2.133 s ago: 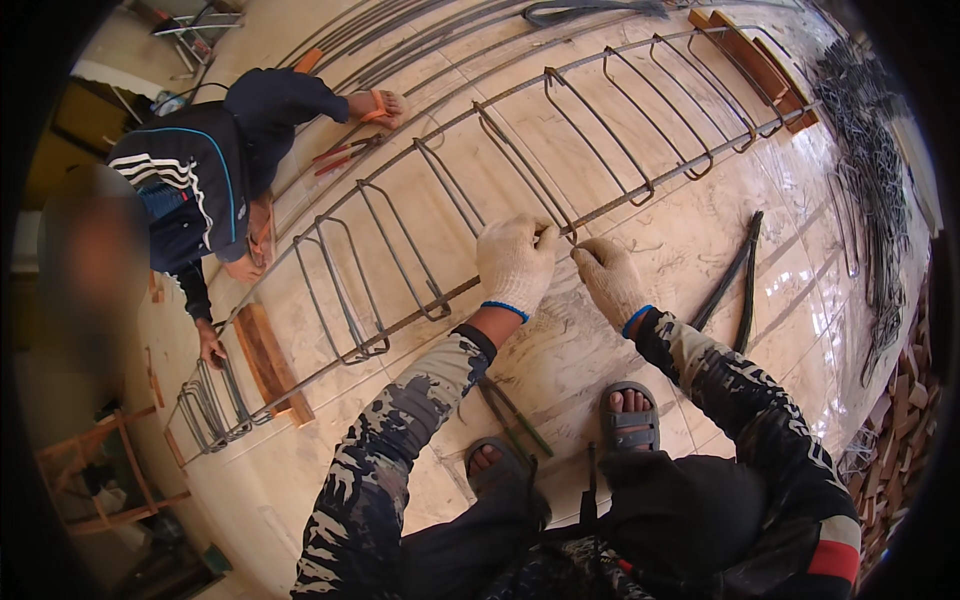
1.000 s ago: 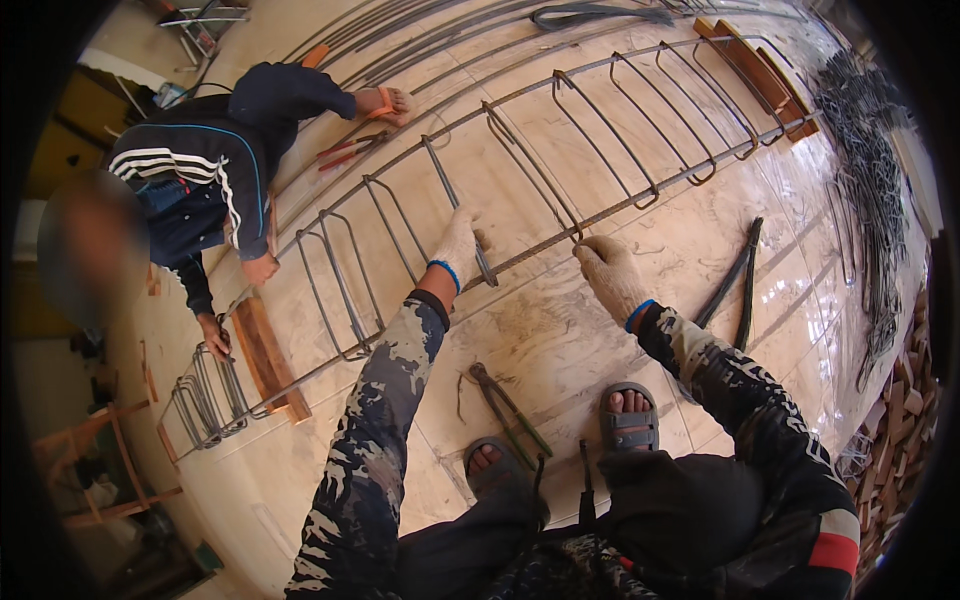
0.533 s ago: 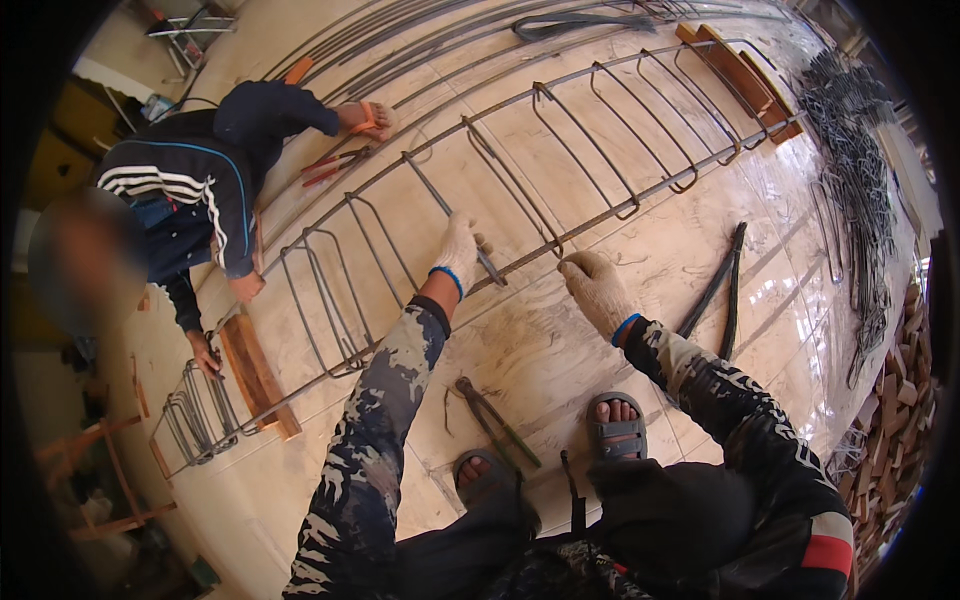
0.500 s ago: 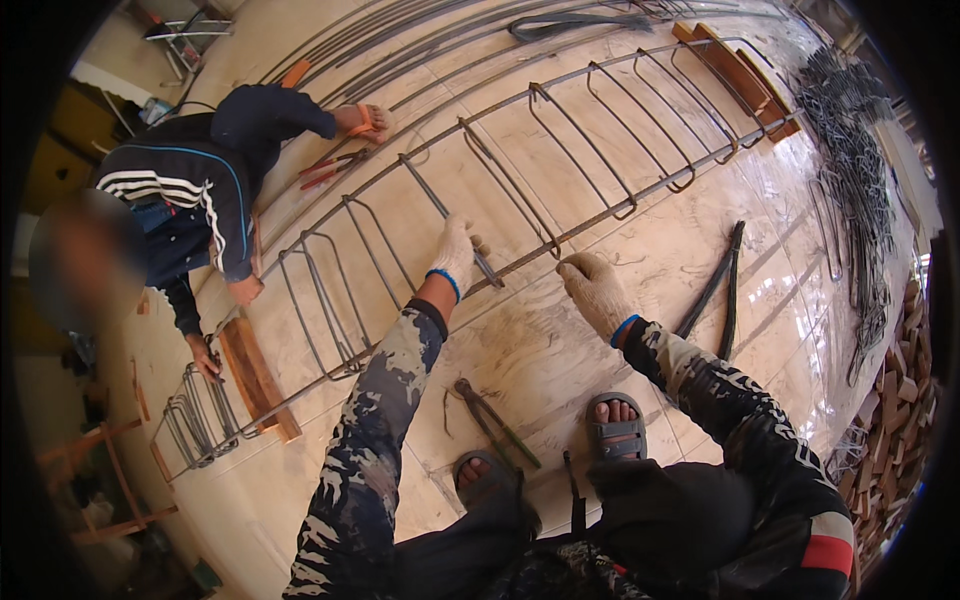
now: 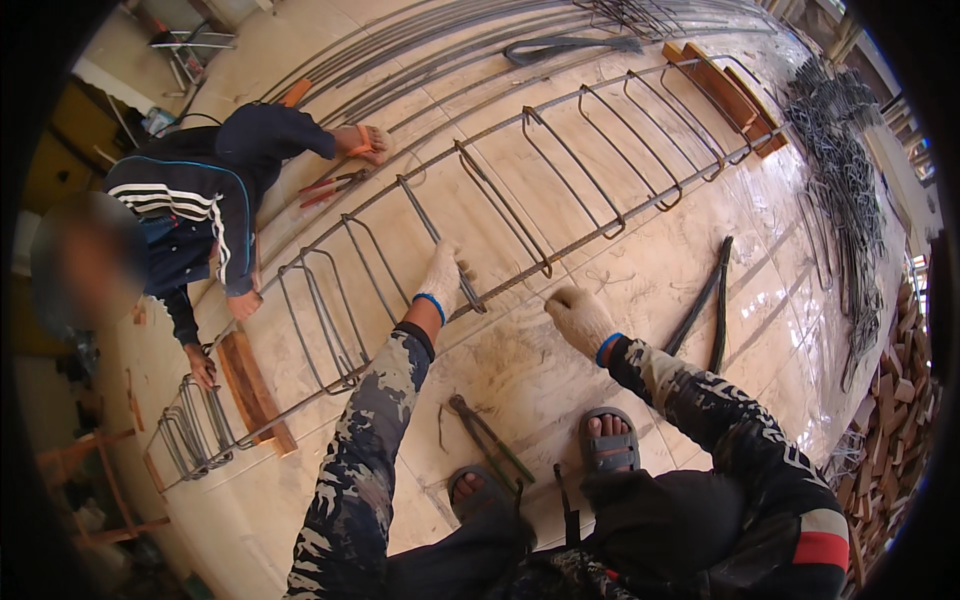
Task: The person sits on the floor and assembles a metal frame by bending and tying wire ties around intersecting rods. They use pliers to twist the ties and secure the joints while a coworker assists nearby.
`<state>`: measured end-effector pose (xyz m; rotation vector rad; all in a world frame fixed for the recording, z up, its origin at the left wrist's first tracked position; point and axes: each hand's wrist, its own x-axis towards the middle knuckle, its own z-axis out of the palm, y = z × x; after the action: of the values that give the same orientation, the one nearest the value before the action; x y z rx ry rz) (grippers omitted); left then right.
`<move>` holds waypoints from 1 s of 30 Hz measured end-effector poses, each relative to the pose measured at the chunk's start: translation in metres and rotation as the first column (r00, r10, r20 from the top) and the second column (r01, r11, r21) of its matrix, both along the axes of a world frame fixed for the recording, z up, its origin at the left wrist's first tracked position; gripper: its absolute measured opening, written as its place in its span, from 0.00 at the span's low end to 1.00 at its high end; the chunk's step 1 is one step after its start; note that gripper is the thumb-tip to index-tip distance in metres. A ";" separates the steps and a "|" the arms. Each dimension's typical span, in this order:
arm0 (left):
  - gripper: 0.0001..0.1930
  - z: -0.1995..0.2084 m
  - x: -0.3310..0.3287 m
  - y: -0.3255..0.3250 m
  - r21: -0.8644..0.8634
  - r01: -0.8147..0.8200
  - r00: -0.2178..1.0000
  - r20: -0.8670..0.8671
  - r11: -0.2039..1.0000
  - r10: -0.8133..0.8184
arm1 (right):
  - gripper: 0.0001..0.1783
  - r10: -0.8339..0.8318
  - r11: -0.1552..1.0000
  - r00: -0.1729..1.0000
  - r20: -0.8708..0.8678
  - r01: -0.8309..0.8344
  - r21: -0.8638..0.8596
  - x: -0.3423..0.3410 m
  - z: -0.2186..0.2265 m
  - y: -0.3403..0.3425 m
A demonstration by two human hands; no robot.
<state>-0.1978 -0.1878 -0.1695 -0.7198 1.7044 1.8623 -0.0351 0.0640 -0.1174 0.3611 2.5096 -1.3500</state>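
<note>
A long rebar cage point(image 5: 590, 237) of two bars with several bent stirrups lies across the floor, raised on wooden pieces at its ends. My left hand point(image 5: 441, 274), in a pale knit glove with a blue cuff, is closed around a stirrup point(image 5: 420, 208) close to the near bar. My right hand point(image 5: 580, 318), gloved likewise, hovers just on my side of that bar, apart from it. Its fingers are curled in; whatever they may hold is hidden. Between and ahead of my sandalled feet lie green-handled pincers point(image 5: 488, 438).
At left a co-worker point(image 5: 180, 200) crouches, one hand point(image 5: 201, 368) at bunched stirrups point(image 5: 190, 428). Red-handled pliers point(image 5: 333, 186) lie beyond the cage, near long loose bars point(image 5: 400, 55). A dark folded strip point(image 5: 703, 305), heaped stirrups point(image 5: 835, 130) and wood blocks point(image 5: 893, 400) are at right.
My right hand has drawn back a little toward me from the stirrup end at the near bar. The left hand keeps its grip. The whole view has shifted slightly.
</note>
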 end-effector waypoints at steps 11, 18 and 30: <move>0.29 0.016 0.007 0.009 -0.023 0.042 0.999 0.030 0.999 -0.041 | 0.19 0.173 0.971 0.951 0.256 -0.209 0.117 0.113 -0.023 0.008; 0.34 -0.004 -0.001 -0.003 0.035 0.009 1.000 0.019 0.999 -0.009 | 0.15 0.334 0.867 0.906 0.258 -0.403 0.292 0.146 -0.012 0.010; 0.45 0.063 0.059 -0.019 -0.647 -0.210 0.819 -0.525 0.733 -0.229 | 0.18 0.400 0.834 0.890 0.216 -0.452 0.317 0.160 -0.011 0.014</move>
<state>-0.1388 -0.2067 -0.1068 -0.3826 2.8752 1.4775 0.1253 0.0780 -0.1286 -0.0453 2.5059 -0.6686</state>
